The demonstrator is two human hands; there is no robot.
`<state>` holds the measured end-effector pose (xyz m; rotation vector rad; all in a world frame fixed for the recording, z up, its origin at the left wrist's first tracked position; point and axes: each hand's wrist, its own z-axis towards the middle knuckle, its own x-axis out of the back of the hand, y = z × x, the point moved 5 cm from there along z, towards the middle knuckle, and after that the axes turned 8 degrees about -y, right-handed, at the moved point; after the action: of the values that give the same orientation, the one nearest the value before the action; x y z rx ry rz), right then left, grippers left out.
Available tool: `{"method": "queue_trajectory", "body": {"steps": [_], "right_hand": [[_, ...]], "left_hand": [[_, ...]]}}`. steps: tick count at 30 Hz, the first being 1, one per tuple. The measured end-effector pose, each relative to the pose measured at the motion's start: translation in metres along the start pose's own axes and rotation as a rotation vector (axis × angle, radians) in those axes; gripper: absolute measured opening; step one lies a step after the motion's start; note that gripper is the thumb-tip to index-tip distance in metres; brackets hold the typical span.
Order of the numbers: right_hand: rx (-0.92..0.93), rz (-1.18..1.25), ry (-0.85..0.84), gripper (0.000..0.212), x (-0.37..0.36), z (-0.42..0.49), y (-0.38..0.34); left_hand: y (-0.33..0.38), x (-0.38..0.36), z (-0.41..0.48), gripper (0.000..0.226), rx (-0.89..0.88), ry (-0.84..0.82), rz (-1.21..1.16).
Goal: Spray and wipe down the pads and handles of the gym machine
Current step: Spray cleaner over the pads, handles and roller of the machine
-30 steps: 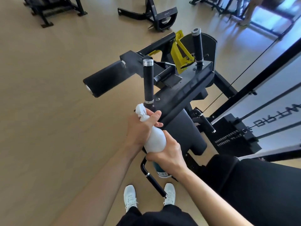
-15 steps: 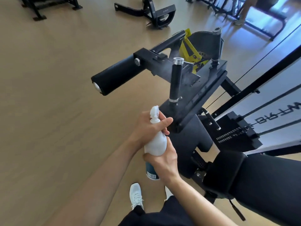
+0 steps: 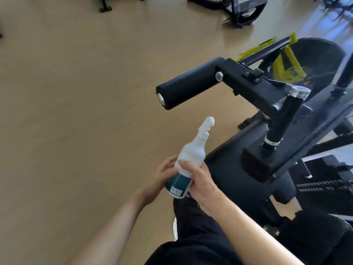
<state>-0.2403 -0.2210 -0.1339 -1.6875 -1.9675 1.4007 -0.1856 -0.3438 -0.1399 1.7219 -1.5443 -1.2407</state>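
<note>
The right hand's fingers (image 3: 186, 165) are curled round the lower body of the white spray bottle (image 3: 191, 153), just above its teal label, so the right hand (image 3: 202, 180) carries it. The left hand (image 3: 162, 176) lies against the bottle's far side, thumb near the shoulder; its fingers are hidden behind the plastic, so whether it grips or merely steadies I cannot tell. No finger is on the trigger. The nozzle (image 3: 208, 121) tilts up and away toward the black roller pad (image 3: 189, 85), which juts out above it, near but apart. This looks like the spraying step, between bursts, with no cloth in view. The next move likely calls for a finger on the trigger and the nozzle aimed at the roller pad or the upright handle (image 3: 284, 117) to the right. The bare floor (image 3: 76, 111) to the left gives open room. On the right the large black pad (image 3: 229, 169) and the frame's square edges crowd the right forearm.
</note>
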Motion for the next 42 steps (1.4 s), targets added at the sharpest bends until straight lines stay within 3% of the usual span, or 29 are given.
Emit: {"method": "queue_trajectory", "body": {"steps": [3,8,11,17,20,25,28,29,31,34,36,39,42], "right_hand": [[-0.03,0.032,-0.008,0.036,-0.014,0.041,-0.008],[0.063,0.031,0.113,0.081,-0.02,0.138,-0.051],[0.044,0.009,0.216,0.064,-0.017,0.2,-0.075],[0.038,0.223,0.288,0.023,-0.017,0.283,-0.104],[0.001,0.068,0.349,0.017,-0.011,0.304,-0.12],[-0.033,-0.388,0.315,0.011,0.002,0.321,-0.138],[-0.037,-0.555,0.292,0.047,0.007,0.327,-0.144],[-0.029,-0.574,0.316,0.051,0.009,0.329,-0.146],[-0.012,-0.582,0.39,0.036,0.011,0.333,-0.152],[-0.043,-0.529,0.578,0.017,0.007,0.341,-0.159],[-0.089,-0.515,0.712,0.017,-0.001,0.349,-0.164],[-0.199,-0.436,0.878,0.023,-0.018,0.358,-0.165],[-0.213,-0.259,0.847,0.009,-0.038,0.367,-0.166]], "left_hand": [[0.014,0.025,0.018,0.067,0.028,-0.012,0.086],[0.046,0.092,0.066,0.063,0.04,0.081,0.184],[0.069,0.132,0.1,0.067,0.095,0.043,0.293],[0.118,0.198,0.174,0.06,0.244,-0.116,0.433],[0.128,0.219,0.206,0.049,0.343,-0.185,0.48],[0.155,0.262,0.282,0.025,0.192,0.119,0.487],[0.171,0.282,0.332,0.042,0.142,0.188,0.642],[0.174,0.286,0.35,0.052,0.134,0.131,0.726],[0.172,0.285,0.385,0.067,0.151,-0.051,0.848],[0.157,0.279,0.418,0.078,0.189,-0.261,1.089],[0.147,0.284,0.425,0.088,0.236,-0.37,1.197],[0.141,0.309,0.433,0.094,0.263,-0.521,1.179],[0.154,0.331,0.453,0.088,0.388,-0.731,0.965]]}}
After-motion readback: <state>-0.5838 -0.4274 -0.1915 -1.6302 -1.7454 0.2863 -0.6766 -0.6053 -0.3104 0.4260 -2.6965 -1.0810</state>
